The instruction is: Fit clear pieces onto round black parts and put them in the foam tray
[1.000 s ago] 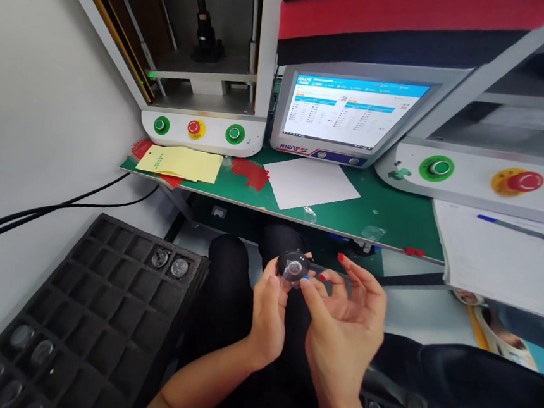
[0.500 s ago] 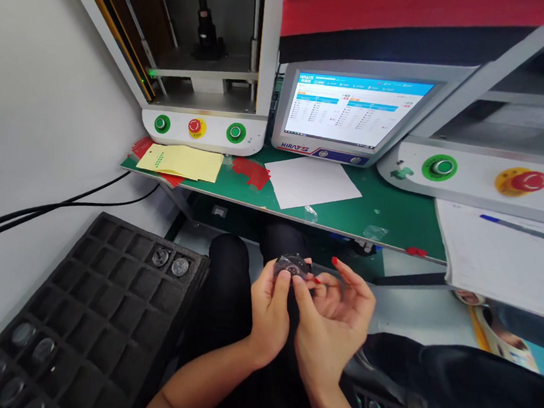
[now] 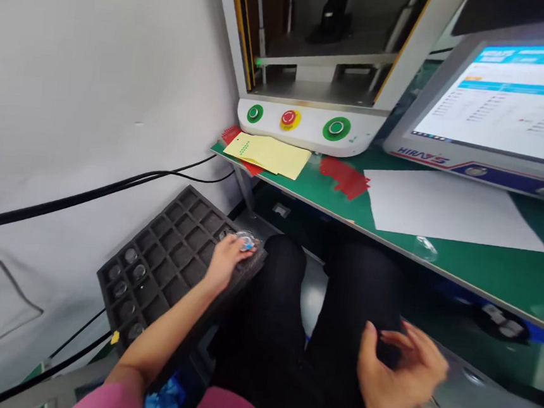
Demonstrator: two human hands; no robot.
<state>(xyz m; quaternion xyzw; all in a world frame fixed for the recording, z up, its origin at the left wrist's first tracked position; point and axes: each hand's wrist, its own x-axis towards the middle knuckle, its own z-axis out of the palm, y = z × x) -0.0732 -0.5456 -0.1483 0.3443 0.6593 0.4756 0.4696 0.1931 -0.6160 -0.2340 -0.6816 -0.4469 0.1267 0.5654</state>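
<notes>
My left hand [image 3: 225, 262] is closed on a round, glossy watch case [image 3: 246, 242] with a small blue spot, at the far right corner of the black foam tray [image 3: 182, 256]. Whether the case rests in a pocket or is just above one, I cannot tell. Partly hidden by my fingers, another round case [image 3: 224, 233] lies beside it. Several more round glassy cases [image 3: 139, 273] sit in pockets at the tray's near left end. Over my right leg, my right hand [image 3: 403, 371] is held with thumb and fingers apart, holding nothing, slightly blurred.
A green bench [image 3: 302, 191] runs along the front, with yellow papers [image 3: 269, 153], red tape [image 3: 345, 177] and a white sheet [image 3: 452, 207] on it. Behind stand a press machine [image 3: 310, 128] and a monitor [image 3: 504, 104]. Black cables [image 3: 111, 187] hang at the left.
My left hand has carried the watch case from in front of me leftward to the tray. My right hand has let go and moved apart. The view has turned left.
</notes>
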